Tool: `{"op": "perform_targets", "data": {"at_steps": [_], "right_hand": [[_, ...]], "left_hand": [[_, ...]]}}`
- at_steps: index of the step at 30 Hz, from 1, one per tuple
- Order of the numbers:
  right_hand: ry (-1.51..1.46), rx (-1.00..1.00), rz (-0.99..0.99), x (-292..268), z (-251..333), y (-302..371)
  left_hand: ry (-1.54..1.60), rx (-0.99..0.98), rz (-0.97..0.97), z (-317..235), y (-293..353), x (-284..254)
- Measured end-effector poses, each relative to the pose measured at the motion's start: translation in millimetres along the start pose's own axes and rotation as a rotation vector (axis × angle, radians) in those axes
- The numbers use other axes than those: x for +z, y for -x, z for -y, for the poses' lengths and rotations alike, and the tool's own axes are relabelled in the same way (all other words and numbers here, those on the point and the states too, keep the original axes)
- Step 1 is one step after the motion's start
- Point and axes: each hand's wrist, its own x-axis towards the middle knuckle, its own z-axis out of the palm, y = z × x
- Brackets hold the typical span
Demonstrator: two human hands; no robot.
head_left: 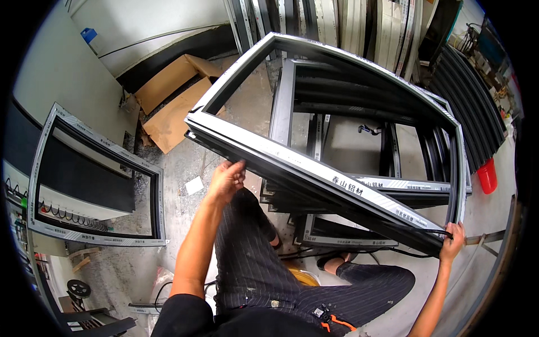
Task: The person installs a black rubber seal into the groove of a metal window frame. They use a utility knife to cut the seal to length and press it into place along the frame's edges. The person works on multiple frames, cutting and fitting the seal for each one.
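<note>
A window frame [303, 160] of dark metal with white protective film is tilted up in front of me. My left hand [227, 178] is closed on its lower rail near the left corner. At the lower right corner, my right hand [453, 241] is closed around the frame, with a thin black strip [418, 228] running to it along the rail. Beneath and behind, several similar frames [285, 106] lie stacked; the held frame hides part of them. The undersides of both hands' fingers are hidden by the rail.
Another filmed frame [98, 237] stands at the left. An open cardboard box [177, 132] lies beyond it. Long profiles [387, 33] lean at the back, and black ribbed pieces [466, 101] stand by a red bucket [488, 177]. A black cable [393, 251] crosses near my feet.
</note>
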Motion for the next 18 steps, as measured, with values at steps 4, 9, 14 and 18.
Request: {"op": "perform_targets", "data": {"at_steps": [4, 9, 14, 18], "right_hand": [[-0.002, -0.003, 0.010, 0, 0, -4], [0.005, 0.018, -0.001, 0, -4, 1], [0.006, 0.007, 0.015, -2, -4, -1], [-0.017, 0.012, -0.003, 3, -3, 0]], "left_hand": [[0.050, -0.054, 0.015, -44, -35, -79], [0.136, -0.071, -0.145, -65, -69, -111], [0.289, -0.057, -0.266, -85, -90, -137], [0.267, 0.034, -0.340, -72, -91, -126]]}}
